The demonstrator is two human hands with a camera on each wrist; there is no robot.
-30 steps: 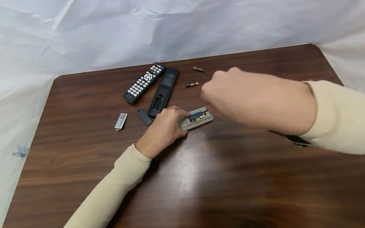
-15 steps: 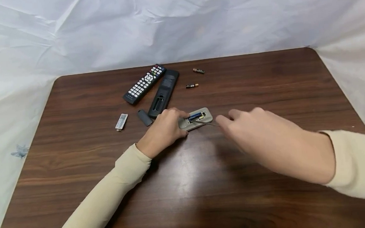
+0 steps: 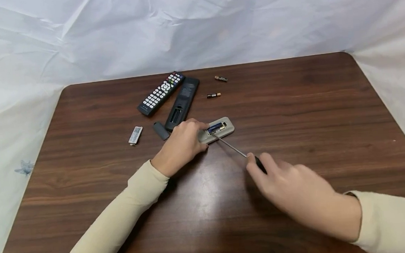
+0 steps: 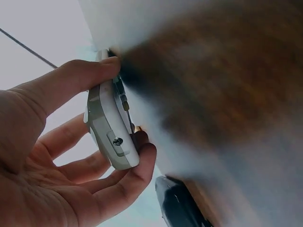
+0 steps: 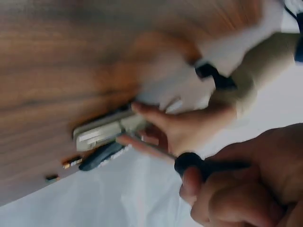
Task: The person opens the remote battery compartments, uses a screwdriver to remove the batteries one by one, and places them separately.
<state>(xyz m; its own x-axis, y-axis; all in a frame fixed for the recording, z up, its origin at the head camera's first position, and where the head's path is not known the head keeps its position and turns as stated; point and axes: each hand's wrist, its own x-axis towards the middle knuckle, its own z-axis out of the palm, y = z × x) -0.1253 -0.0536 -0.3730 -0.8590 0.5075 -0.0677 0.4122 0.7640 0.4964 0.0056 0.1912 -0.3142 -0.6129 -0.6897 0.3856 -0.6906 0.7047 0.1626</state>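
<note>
Fingers curled, the left hand (image 3: 180,145) is gripping a pale remote (image 3: 229,127), the right hand (image 3: 295,188) a screwdriver (image 5: 188,163) (probably touching the battery compartment (image 3: 217,127)).

Right hand (image 3: 293,190) drawn back; screwdriver (image 3: 237,150) swung round, black handle (image 3: 260,164) now showing.

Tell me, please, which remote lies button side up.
The black remote with white buttons; the other black remote and the pale grey remote show open battery compartments.

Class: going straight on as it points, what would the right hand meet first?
Likely the grey remote held by the left hand; the screwdriver in the right hand points at it, though depth is unclear.
</note>
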